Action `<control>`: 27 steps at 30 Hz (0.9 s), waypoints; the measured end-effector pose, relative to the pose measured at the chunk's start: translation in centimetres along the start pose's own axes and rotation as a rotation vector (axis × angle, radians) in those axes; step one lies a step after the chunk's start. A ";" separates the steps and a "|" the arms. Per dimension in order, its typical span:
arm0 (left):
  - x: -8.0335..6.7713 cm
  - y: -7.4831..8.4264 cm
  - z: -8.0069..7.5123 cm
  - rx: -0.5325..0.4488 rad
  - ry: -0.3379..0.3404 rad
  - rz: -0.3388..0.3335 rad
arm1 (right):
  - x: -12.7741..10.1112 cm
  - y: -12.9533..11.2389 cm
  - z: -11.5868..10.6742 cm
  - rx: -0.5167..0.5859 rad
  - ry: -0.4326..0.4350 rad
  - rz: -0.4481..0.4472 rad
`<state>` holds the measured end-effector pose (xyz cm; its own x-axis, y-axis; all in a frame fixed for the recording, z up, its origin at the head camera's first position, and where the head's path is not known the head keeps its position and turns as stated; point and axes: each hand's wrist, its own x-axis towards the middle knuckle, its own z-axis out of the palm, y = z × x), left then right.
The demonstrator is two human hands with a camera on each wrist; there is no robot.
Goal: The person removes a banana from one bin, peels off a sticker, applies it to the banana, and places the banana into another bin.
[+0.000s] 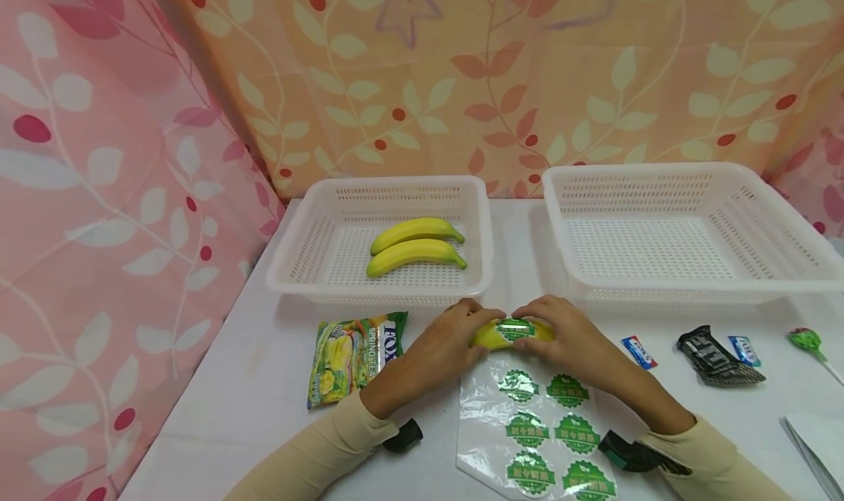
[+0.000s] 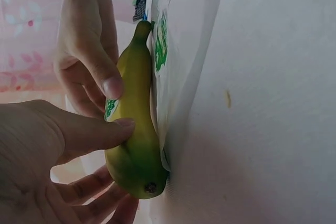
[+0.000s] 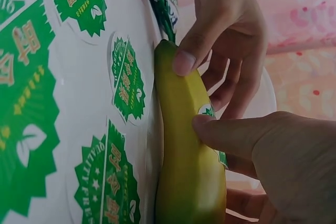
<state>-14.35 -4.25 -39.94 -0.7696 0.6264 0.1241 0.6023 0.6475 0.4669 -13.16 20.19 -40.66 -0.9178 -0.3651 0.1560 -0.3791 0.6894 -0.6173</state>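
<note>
A yellow banana point(image 1: 491, 335) lies on the white table just above a clear sheet of green round stickers point(image 1: 542, 431). One green sticker point(image 1: 516, 329) sits on top of the banana. My left hand point(image 1: 476, 325) grips the banana's left end, thumb on its near side. My right hand point(image 1: 535, 334) grips the right part, thumb against the sticker's edge. In the left wrist view the banana point(image 2: 135, 135) rests against the sheet point(image 2: 160, 40). In the right wrist view my right thumb lies on the banana point(image 3: 184, 177) beside the sticker sheet point(image 3: 63, 103).
A white basket point(image 1: 297, 255) behind holds two bananas point(image 1: 415, 245). A second, larger white basket point(image 1: 686, 186) stands at the right. A green snack bag point(image 1: 352, 354) lies to the left. Wrapped candies point(image 1: 715, 354) and a lollipop point(image 1: 806, 340) lie to the right.
</note>
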 end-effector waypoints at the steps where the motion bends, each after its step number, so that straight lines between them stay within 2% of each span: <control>1: 0.0 0.0 0.0 0.009 -0.012 -0.008 | 0.0 0.0 0.0 -0.003 0.000 -0.002; 7: 0.8 0.3 0.2 0.079 -0.078 -0.038 | 0.1 -0.1 0.1 -0.026 -0.016 -0.002; 12: 1.5 0.5 0.4 0.074 -0.060 -0.058 | 0.1 0.0 0.1 -0.041 -0.028 -0.003; 20: 1.7 0.6 0.7 0.085 -0.029 -0.067 | 0.0 0.1 -0.6 -0.072 -0.070 0.010; 27: 2.2 0.6 0.7 0.108 -0.006 -0.079 | 0.0 0.2 -1.2 -0.088 -0.069 -0.030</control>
<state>-15.51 -2.19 -40.01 -0.8145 0.5739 0.0857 0.5594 0.7375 0.3783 -13.35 21.07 -39.85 -0.8968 -0.4262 0.1184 -0.4179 0.7286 -0.5426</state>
